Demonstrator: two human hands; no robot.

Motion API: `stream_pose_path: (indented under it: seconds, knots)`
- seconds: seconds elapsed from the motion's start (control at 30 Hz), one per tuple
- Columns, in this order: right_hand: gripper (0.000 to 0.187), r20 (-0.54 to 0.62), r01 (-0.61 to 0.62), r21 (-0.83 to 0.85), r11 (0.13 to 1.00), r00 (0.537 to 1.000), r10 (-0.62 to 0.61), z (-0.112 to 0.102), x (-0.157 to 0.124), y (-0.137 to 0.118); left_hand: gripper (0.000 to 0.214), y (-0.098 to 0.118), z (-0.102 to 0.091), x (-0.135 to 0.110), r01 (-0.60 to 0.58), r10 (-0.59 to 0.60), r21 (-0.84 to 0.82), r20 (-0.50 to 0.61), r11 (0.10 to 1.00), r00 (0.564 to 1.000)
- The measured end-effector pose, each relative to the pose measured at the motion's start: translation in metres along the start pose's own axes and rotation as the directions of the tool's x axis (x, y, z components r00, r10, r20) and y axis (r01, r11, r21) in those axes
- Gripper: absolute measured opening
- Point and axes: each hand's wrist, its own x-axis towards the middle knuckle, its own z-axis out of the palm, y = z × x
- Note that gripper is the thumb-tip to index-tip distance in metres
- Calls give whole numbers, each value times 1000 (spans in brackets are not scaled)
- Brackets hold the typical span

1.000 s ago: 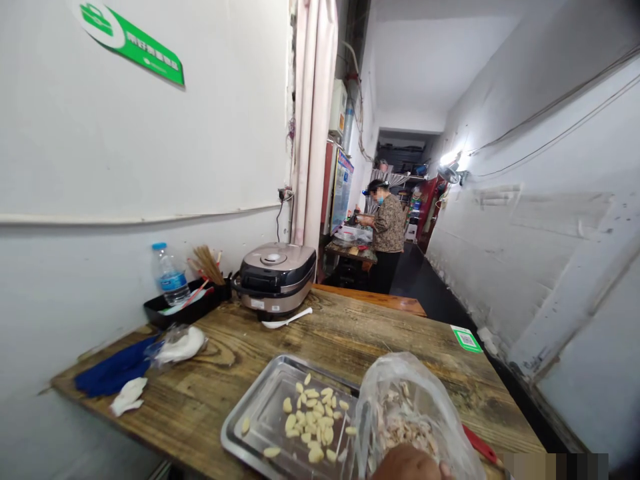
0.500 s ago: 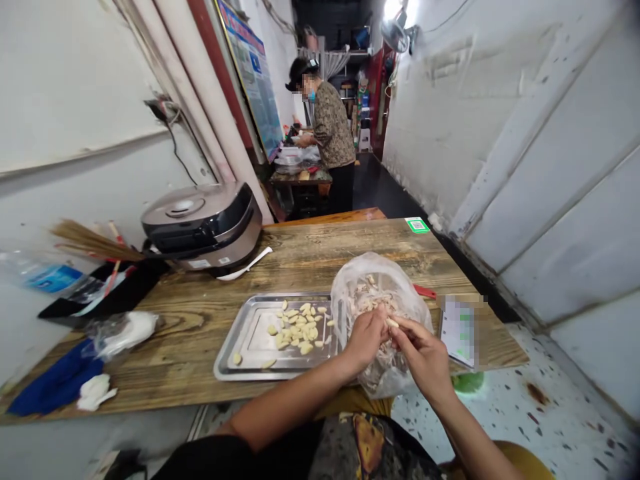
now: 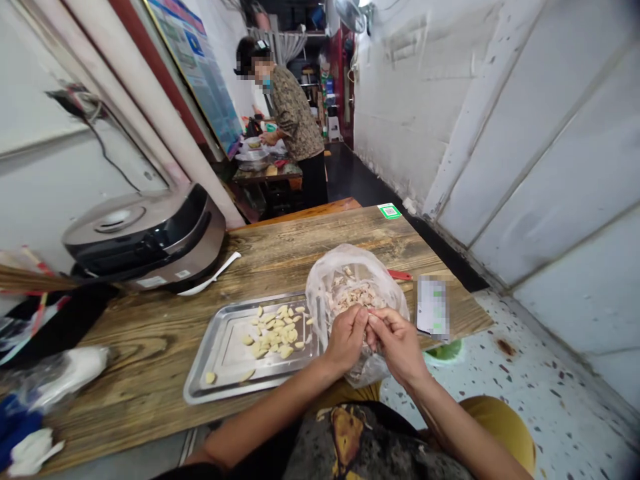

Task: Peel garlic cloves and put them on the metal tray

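Pale yellow cloves (image 3: 273, 333) lie on a shiny metal tray (image 3: 227, 350), at nine o'clock from the left hand (image 3: 347, 337). That hand and the right hand (image 3: 397, 340) have thumbs and fingers pinched together, meeting over a see-through bag (image 3: 317, 287) of scraps (image 3: 357, 293). What they pinch, I can't tell. A phone (image 3: 431, 310) lies at three o'clock.
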Motion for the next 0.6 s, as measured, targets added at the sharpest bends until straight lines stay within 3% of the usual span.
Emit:
stream_pose_path:
  seconds: [0.17,0.27,0.33,0.37,0.43,0.5,0.6]
  knots:
    - [31,-62,-191,216,958,976,209,0,-3,6,34,-13,4,-5,-228,237,332,16,915,971]
    - [37,-97,-219,210,953,965,244,-4,-3,10,30,-20,3,-5,-444,435,427,124,788,892]
    - [39,-117,-207,164,965,967,228,-8,-2,13,27,-23,2,-4,-522,485,426,202,739,851]
    - [39,-122,-193,133,972,970,209,-10,-2,13,27,-23,1,-4,-522,472,412,225,747,852]
    - [33,-109,-158,92,983,980,168,-14,-1,12,27,-20,0,-3,-446,394,384,210,809,895]
    - [27,-64,-143,106,984,987,150,-17,0,9,28,-15,-1,-2,-332,289,347,169,877,942]
    - [28,13,-148,159,976,989,148,-20,0,2,27,-8,-3,-1,-233,195,296,154,926,969]
